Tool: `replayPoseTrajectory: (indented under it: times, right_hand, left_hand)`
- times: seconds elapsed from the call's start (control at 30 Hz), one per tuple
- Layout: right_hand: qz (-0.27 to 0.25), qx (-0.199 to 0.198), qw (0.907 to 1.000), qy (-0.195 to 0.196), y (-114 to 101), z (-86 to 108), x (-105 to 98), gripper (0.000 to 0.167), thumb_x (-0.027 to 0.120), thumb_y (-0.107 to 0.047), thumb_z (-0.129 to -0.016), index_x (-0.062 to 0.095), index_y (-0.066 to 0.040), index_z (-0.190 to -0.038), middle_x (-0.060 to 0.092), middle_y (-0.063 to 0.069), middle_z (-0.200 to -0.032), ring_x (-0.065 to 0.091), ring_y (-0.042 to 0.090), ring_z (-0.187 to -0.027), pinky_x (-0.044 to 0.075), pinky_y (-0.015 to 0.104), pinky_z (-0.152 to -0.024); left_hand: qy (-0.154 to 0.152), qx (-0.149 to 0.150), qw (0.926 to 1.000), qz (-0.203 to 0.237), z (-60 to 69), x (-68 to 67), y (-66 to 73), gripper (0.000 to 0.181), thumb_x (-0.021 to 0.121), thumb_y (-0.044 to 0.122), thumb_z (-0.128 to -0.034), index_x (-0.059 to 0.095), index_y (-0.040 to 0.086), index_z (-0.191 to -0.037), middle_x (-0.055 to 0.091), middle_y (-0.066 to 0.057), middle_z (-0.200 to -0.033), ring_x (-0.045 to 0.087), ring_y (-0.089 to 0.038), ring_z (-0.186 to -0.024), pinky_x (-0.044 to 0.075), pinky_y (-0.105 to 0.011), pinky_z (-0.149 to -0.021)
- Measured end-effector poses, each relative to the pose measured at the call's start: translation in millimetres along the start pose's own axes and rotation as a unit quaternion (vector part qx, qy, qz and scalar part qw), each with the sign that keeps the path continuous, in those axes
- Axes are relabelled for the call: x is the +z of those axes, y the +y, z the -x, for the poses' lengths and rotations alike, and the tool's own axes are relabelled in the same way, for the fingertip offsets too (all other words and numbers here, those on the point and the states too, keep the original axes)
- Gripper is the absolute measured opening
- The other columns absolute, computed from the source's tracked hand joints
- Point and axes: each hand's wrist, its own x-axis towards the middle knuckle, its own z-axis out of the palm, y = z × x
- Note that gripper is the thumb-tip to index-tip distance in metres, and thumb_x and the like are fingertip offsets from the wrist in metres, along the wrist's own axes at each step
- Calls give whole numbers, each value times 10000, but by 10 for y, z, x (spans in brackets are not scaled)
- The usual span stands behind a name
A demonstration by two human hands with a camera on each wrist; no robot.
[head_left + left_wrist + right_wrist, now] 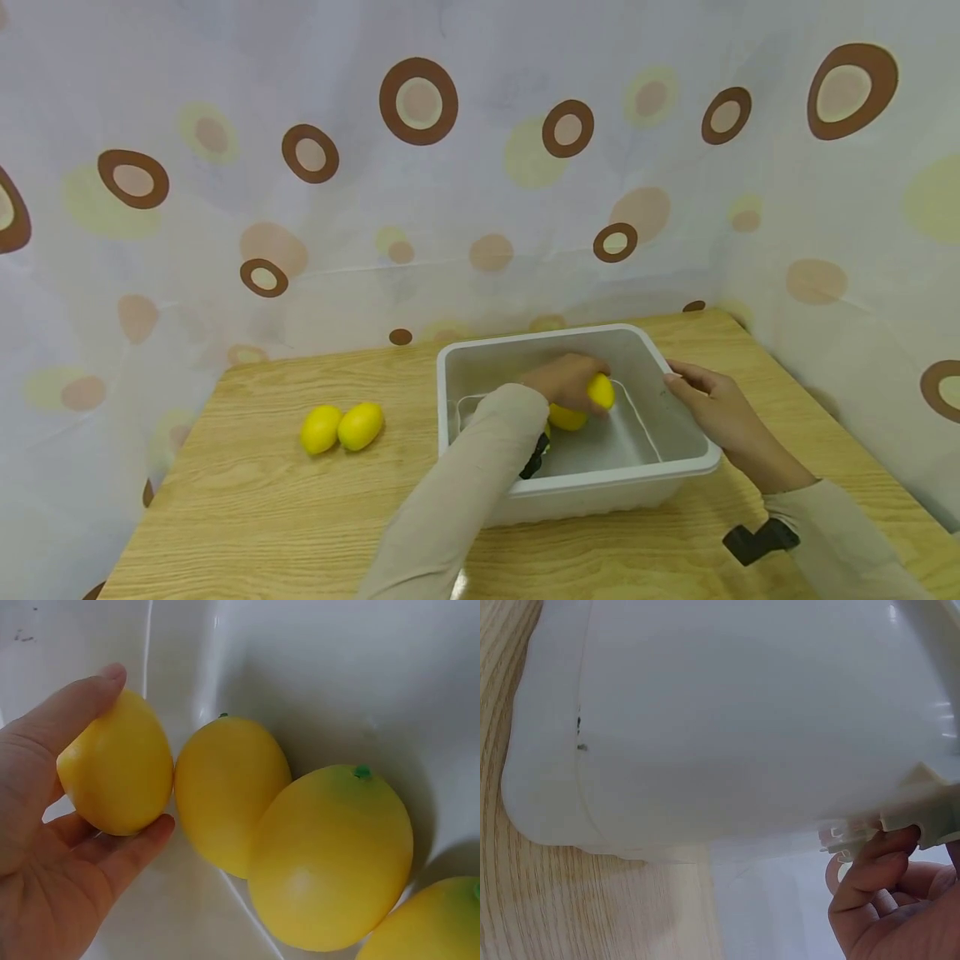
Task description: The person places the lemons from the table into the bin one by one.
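A pale grey plastic tub [600, 483] stands on the wooden table. Inside it, my left hand [566, 382] grips a yellow lemon [120, 765] between thumb and fingers. Beside that lemon, in the left wrist view, a second lemon [229, 795] and a third lemon [330, 859] lie in a row, with part of another lemon [435, 922] cut off at the corner. My right hand [716, 417] holds the tub's right rim, its thumb on top and fingers curled under the edge, as the right wrist view [900, 900] shows from below.
Two lemons, a left one [321, 429] and a right one [361, 426], touch each other on the wooden table [247, 508] left of the tub. Behind the table hangs a white curtain [480, 192] with brown and yellow circles, which also runs along the right side.
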Motion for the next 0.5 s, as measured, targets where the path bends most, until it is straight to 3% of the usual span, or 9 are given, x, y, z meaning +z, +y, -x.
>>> replayPoseTrajectory:
  times: [0.5]
  right_hand:
    - [72,11,10000,-8,9,-37,-7,628,406,-393,-1021,318,47,-1459,485,304,-1314,583,270,-1030,541,287,-727]
  left_hand:
    - [-103,59,9999,103,-5,-31,11,546,697,407,-856,552,209,-1344,600,51,-1265,531,-121,-1086,393,-211,-945]
